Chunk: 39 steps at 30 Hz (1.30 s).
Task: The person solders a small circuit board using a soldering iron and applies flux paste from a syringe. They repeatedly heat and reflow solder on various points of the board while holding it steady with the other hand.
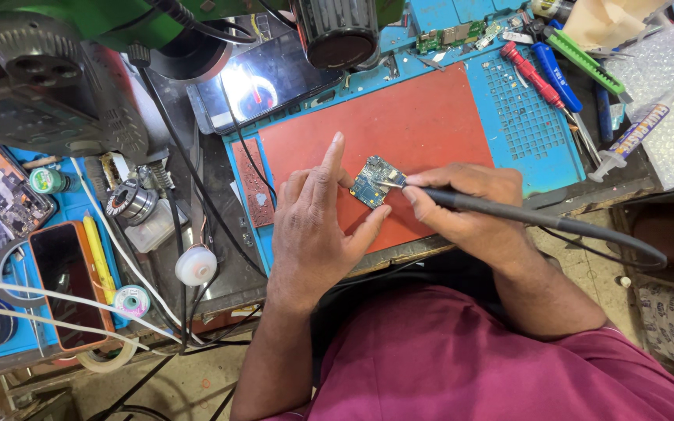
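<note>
A small blue circuit board (pixel 374 180) lies on the red mat (pixel 399 125). My left hand (pixel 317 226) rests flat on the mat, its fingers touching the board's left edge and its thumb under the board. A black soldering iron (pixel 501 210) with a trailing cable is held like a pen in my right hand (pixel 462 206). Its metal tip touches the top of the board.
The blue work mat (pixel 524 125) carries red and blue screwdrivers (pixel 544 74), a syringe (pixel 633 136) and bubble wrap (pixel 672 93). A phone (pixel 263 82) lies face up at the back under a microscope. At left are another phone in an orange case (pixel 68 284), a solder spool (pixel 132 300), tape and cables.
</note>
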Each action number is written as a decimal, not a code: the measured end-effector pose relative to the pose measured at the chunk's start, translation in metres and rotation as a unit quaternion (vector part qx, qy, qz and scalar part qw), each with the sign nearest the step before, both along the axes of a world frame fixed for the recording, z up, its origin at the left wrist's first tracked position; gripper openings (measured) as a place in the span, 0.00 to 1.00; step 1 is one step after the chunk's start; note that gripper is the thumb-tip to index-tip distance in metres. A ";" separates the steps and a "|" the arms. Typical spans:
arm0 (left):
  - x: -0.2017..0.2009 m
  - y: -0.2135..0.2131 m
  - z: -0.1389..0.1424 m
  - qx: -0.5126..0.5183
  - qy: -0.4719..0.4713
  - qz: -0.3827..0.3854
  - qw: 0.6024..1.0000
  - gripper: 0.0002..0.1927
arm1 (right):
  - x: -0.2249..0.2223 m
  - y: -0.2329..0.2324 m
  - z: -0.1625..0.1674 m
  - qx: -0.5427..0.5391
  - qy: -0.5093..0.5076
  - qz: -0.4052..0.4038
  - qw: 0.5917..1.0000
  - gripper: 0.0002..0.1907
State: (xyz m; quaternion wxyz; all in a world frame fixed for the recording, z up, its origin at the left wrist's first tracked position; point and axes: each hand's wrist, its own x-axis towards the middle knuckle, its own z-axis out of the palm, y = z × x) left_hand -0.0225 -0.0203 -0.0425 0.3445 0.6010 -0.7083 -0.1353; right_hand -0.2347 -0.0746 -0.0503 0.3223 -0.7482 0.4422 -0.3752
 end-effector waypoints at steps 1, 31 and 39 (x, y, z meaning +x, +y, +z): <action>0.000 0.000 0.000 0.002 0.000 0.000 1.000 0.50 | 0.000 0.000 0.000 0.005 -0.006 0.011 1.000 0.07; -0.014 -0.004 0.014 0.004 -0.010 0.008 1.000 0.49 | -0.012 -0.001 0.010 -0.033 -0.015 0.007 0.999 0.07; -0.030 -0.001 0.025 0.011 -0.021 0.013 1.000 0.49 | -0.025 -0.002 0.025 -0.003 -0.027 0.039 0.999 0.07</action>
